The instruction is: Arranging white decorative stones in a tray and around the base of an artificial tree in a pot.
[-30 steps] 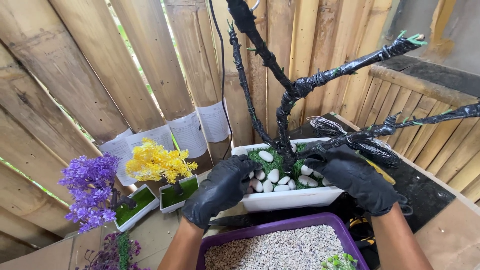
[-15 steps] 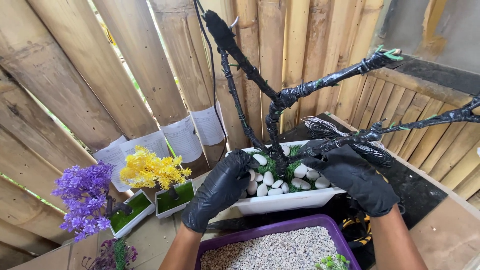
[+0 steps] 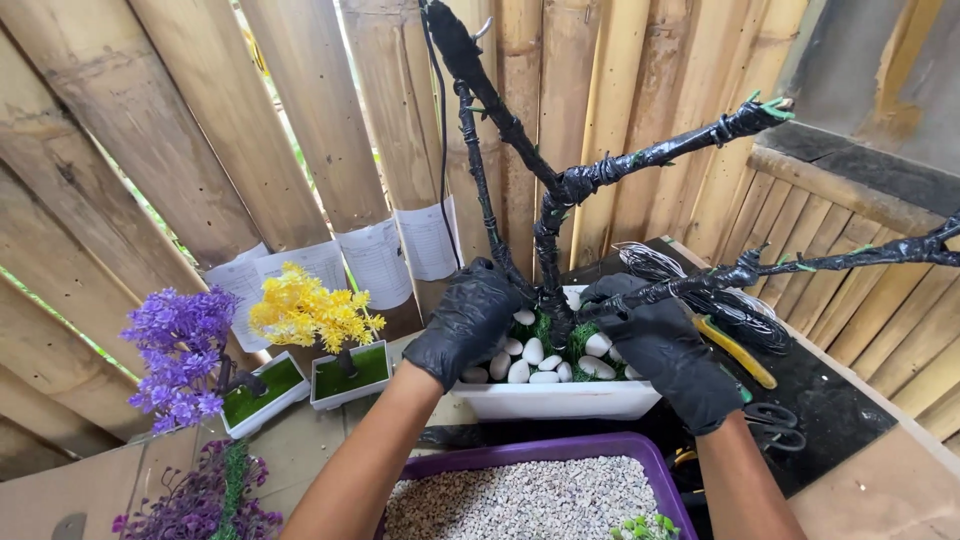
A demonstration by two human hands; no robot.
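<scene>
Both gloved hands have crept inward: left hand point(image 3: 468, 322) and right hand point(image 3: 665, 350) cup the black-wrapped tree trunk point(image 3: 549, 255) over the white planter point(image 3: 556, 400), fingers curled, not clamped

Behind the white planter point(image 3: 560, 400), both gloved hands' fingertips are disappearing among the pebbles; the purple gravel tray point(image 3: 520, 465) is running off the bottom edge.

Bamboo-slat wall point(image 3: 300, 110) forms the backdrop; daylight and greenery show through its left gaps. Right of it, a lower bamboo railing point(image 3: 850, 230) beneath grey wall point(image 3: 860, 60).
</scene>
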